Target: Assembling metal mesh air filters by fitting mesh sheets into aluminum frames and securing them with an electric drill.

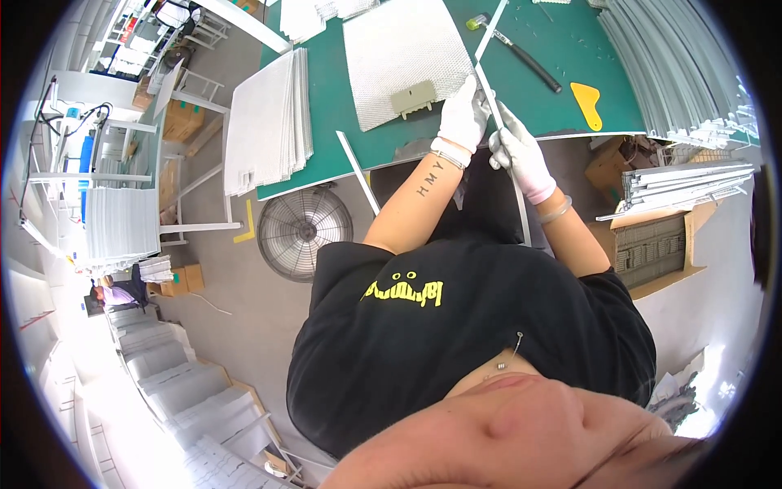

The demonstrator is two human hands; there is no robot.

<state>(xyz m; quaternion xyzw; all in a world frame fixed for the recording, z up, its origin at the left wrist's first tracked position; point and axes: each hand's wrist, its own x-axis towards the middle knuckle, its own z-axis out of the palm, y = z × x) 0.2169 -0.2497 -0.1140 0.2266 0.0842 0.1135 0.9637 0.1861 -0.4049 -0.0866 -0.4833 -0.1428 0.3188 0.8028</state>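
Observation:
Both my hands wear white gloves and are at the near edge of the green table [322,155]. My right hand [521,155] is closed round a long, thin white strip [486,84], which runs from the table down toward my body. My left hand [466,118] is closed on the same strip just above, its fingertips partly hidden. A second thin strip [492,31] meets its far end at an angle. To the left of the strips lies a white mesh panel [399,49], with a small beige plastic piece with prongs [414,99] on its near part.
A hammer [533,67] and a yellow scraper [586,106] lie on the table's right. Stacked white panels [265,122] stand left, grey strips [676,65] right. Another strip [358,173] juts off the near edge. A floor fan [305,232] and an open carton [688,265] stand below.

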